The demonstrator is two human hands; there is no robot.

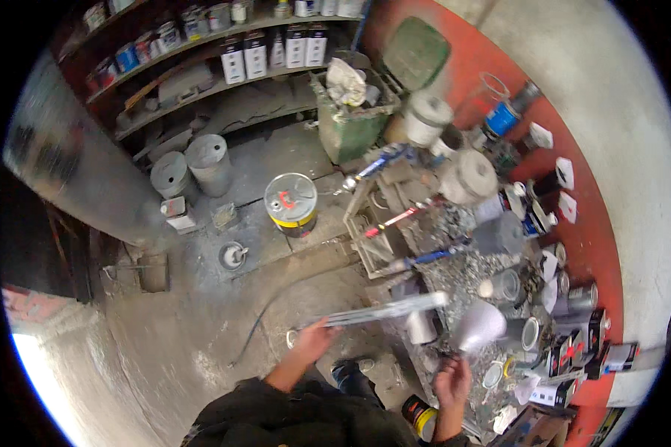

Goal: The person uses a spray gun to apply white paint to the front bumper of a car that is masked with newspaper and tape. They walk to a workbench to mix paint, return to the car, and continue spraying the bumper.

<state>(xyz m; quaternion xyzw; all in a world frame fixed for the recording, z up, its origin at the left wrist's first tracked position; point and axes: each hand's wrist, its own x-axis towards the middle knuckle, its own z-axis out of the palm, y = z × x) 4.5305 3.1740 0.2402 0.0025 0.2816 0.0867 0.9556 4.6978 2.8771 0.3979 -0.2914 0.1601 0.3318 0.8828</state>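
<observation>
My left hand [313, 343] is closed round one end of a long, pale, stick-like thing [384, 309], blurred by motion. Its whitish far end reaches right, over the edge of the cluttered bench [455, 287]. Above the bench my right hand [452, 378] has its fingers curled together, just under the narrow end of a whitish cone-shaped cup [482, 325]. A dark bit shows at the fingertips, and the hand seems to hold the cone by its tip. A white cup [421, 328] and a grey open-topped can [528, 334] are close by.
Spray guns [434, 257] hang at the bench's left side, by a grimy crate [367, 238]. A lidded metal drum [291, 203] stands on the floor, with a hose [259, 320] nearer me. Beyond are a green bin [349, 123] and shelves [194, 48] of cans. A yellow-black can [419, 417] stands near my right forearm.
</observation>
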